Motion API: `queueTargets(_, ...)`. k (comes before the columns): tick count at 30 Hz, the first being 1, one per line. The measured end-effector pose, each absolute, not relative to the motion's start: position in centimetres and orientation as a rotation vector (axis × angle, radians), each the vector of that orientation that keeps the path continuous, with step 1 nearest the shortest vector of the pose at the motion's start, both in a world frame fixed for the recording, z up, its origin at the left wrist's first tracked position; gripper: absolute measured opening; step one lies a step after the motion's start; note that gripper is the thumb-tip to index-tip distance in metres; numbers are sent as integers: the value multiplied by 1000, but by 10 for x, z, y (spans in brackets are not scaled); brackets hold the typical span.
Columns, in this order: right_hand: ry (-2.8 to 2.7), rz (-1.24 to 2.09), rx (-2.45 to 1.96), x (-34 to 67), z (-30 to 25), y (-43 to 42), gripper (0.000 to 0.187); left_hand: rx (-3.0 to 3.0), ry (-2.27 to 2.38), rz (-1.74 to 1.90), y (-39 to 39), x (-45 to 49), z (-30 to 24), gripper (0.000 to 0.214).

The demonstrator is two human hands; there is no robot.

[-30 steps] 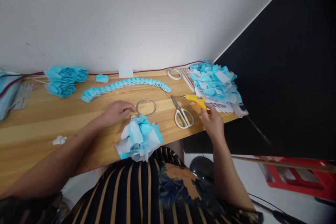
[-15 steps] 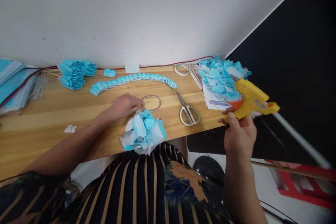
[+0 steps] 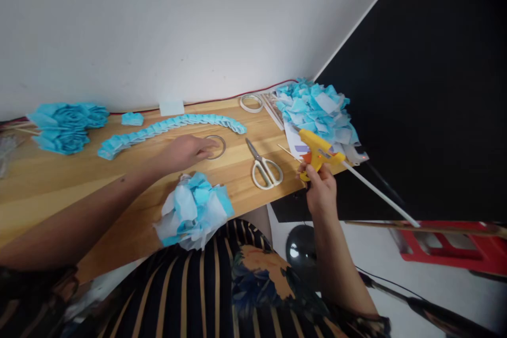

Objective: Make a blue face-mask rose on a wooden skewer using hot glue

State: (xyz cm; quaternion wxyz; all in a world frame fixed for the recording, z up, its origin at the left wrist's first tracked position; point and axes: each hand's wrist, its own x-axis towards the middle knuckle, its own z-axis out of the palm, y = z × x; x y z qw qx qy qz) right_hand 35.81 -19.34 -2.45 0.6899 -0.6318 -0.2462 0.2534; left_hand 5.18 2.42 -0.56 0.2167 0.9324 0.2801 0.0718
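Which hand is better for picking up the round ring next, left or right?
Probably the left hand: its fingers are right at the ring. The right hand is farther away, beyond the scissors, and is busy holding the yellow glue gun.

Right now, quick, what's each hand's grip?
Left hand: at the ring; open or closed cannot be told.
Right hand: closed, holding the yellow glue gun.
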Motion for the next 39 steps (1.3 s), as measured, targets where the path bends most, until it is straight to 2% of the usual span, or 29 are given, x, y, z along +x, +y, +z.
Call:
queueTargets(4,-493,502,-1308,366,-27,-190,37,2682,422,252,5,140,18,35)
queueTargets(7,-445,508,-1317,370,-26,-189,40,2827,184,138,-22,215,20,38)
queueTargets(8,-430,508,-1319,371,-26,-190,41,2848,214,134,-29,235,18,46)
queueTargets(9,-417,502,-1315,372,-25,-191,42,2856,239,121,-35,253,15,39)
queueTargets(10,-408,496,-1309,373,-25,-193,41,2871,288,102,-39,267,12,47)
queueTargets(16,-524,382,-1331,383,-14,-213,30,2890,363,-134,-37,300,18,33)
queueTargets(21,-728,220,-1632,395,-6,-225,37,2904,433,-163,-6,243,61,18)
queueTargets(24,-854,278,-1904,396,-13,-215,46,2921,637,-108,18,170,83,12)
queueTargets(27,-888,509,-1997,395,-27,-193,45,2809,1010,-26,36,93,84,23)
queueTargets(30,-910,568,-2086,397,-33,-175,44,2616,1229,39,42,35,61,14)
queueTargets(33,-1086,408,-2350,400,-22,-170,45,2594,1175,156,40,1,35,23)
queueTargets(36,-1223,83,-2549,388,3,-171,42,2646,1157,258,31,-11,24,26)
queueTargets(39,-1509,-46,-2194,351,31,-162,43,2716,1211,219,17,-5,34,24)
